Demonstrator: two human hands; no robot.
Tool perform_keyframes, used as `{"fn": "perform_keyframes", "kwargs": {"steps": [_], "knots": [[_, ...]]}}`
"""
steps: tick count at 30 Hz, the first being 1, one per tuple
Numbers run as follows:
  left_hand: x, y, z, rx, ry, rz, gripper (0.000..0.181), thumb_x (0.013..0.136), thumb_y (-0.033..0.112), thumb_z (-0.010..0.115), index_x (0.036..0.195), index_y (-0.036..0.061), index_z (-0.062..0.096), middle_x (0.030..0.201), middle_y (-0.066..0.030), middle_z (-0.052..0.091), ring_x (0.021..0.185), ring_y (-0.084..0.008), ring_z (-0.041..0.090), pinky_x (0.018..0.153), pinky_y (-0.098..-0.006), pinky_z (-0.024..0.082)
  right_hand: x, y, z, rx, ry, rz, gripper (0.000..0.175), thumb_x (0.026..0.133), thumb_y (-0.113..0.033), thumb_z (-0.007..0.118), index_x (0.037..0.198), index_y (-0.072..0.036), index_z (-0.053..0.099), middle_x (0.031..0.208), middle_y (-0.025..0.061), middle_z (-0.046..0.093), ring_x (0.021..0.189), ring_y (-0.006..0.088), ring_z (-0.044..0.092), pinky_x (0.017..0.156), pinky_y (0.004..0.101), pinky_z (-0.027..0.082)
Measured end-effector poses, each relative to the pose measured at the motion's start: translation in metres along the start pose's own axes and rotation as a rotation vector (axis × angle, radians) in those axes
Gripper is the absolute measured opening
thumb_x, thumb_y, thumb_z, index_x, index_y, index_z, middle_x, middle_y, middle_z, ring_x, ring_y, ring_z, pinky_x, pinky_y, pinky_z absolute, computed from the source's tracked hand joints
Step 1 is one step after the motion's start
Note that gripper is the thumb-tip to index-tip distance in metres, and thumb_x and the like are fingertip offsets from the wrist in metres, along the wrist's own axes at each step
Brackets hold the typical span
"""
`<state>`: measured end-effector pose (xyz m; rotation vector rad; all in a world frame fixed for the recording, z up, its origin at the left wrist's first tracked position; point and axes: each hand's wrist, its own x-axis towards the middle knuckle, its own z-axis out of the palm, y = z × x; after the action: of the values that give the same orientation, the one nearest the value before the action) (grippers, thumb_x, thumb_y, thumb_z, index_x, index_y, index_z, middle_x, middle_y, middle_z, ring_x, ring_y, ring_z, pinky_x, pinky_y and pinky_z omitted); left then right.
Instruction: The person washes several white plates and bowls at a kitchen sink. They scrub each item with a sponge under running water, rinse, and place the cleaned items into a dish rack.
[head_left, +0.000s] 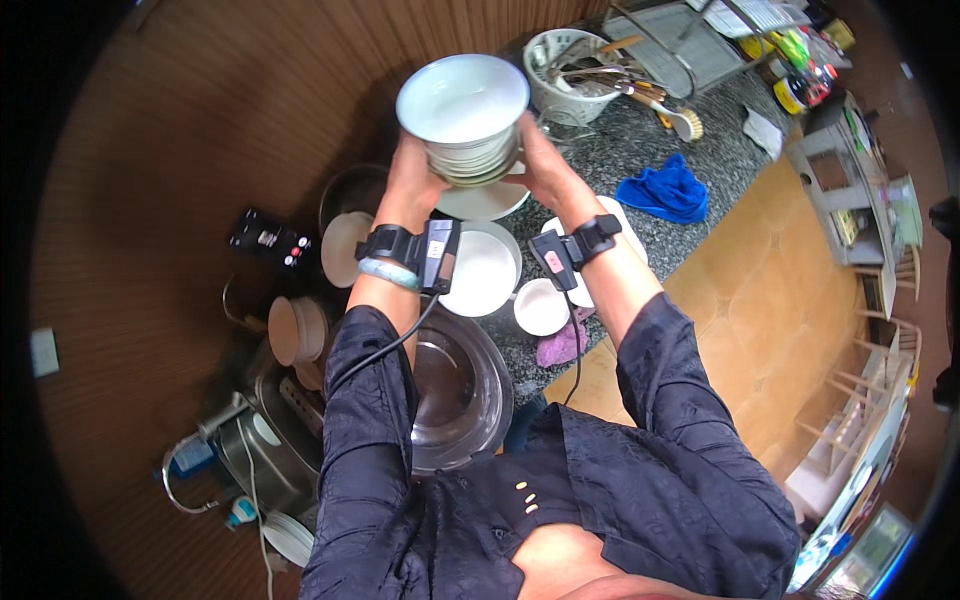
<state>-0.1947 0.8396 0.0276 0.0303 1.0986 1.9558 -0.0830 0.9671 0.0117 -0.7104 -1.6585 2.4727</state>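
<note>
Between my two hands is a stack of white bowls (463, 105), raised over the far part of the counter. My left hand (414, 172) grips the stack's left side, and my right hand (541, 161) grips its right side. Both hands' fingers are partly hidden behind the bowls. Just below the stack, a wide white dish (484, 201) shows its near rim. Closer to me are a large white bowl (478, 274), a small white bowl (541, 307) and a white container (634, 232), partly covered by my right forearm.
A large clear basin (495, 405) stands near my body, beside a steel sink (281, 472). A white utensil basket (577, 105), a dish brush (684, 124) and a blue cloth (666, 191) are on the granite counter (600, 157). A purple cloth (559, 345) lies at its edge. A phone (270, 238) leans at the wall.
</note>
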Motion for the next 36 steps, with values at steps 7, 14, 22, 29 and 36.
{"fn": "perform_keyframes", "kwargs": {"steps": [7,14,22,29,36], "knots": [[-0.052,-0.008,0.026,0.016,0.028,0.236,0.059,0.099,0.051,0.032,0.134,0.0053,0.046,0.133,-0.0106,0.051,0.124,-0.0244,0.045,0.105,-0.0418,0.035,-0.050,-0.026,0.013,-0.078,0.113,-0.186,0.079,0.089,-0.060,0.045,0.145,-0.008,0.025,0.148,0.0169,0.028,0.134,0.0332,0.031,0.096,0.0542,0.041],[-0.185,0.019,0.018,0.020,0.147,0.575,0.056,0.097,0.052,0.033,0.118,0.0050,0.055,0.117,-0.0144,0.050,0.107,-0.0218,0.048,0.095,-0.0388,0.039,-0.138,-0.037,0.077,-0.139,-0.015,-0.307,0.071,0.094,-0.052,0.045,0.142,-0.002,0.029,0.138,0.0155,0.042,0.120,0.0290,0.050,0.093,0.0437,0.051],[-0.389,0.055,-0.117,-0.001,0.285,0.648,0.054,0.097,0.040,0.047,0.138,0.0057,0.040,0.131,-0.0103,0.050,0.123,-0.0188,0.044,0.102,-0.0341,0.035,-0.197,0.068,0.239,0.185,-0.284,-0.117,0.059,0.091,-0.028,0.062,0.138,-0.004,0.038,0.135,0.0141,0.046,0.120,0.0269,0.049,0.097,0.0430,0.045],[-0.532,0.044,-0.274,-0.086,0.628,0.693,0.046,0.090,0.037,0.052,0.121,0.0038,0.057,0.116,-0.0071,0.061,0.106,-0.0130,0.053,0.091,-0.0298,0.040,-0.248,0.191,0.424,-0.409,-0.529,-0.089,0.042,0.094,-0.019,0.055,0.130,0.000,0.045,0.123,0.0124,0.055,0.111,0.0201,0.053,0.093,0.0321,0.046],[-0.630,0.011,-0.414,-0.409,0.925,0.543,0.049,0.096,0.033,0.050,0.134,0.0026,0.045,0.131,-0.0082,0.052,0.119,-0.0169,0.050,0.100,-0.0329,0.041,-0.265,0.303,0.562,-0.273,-0.855,0.178,0.044,0.098,-0.030,0.048,0.131,-0.002,0.047,0.123,0.0098,0.057,0.108,0.0157,0.056,0.087,0.0290,0.047]]}}
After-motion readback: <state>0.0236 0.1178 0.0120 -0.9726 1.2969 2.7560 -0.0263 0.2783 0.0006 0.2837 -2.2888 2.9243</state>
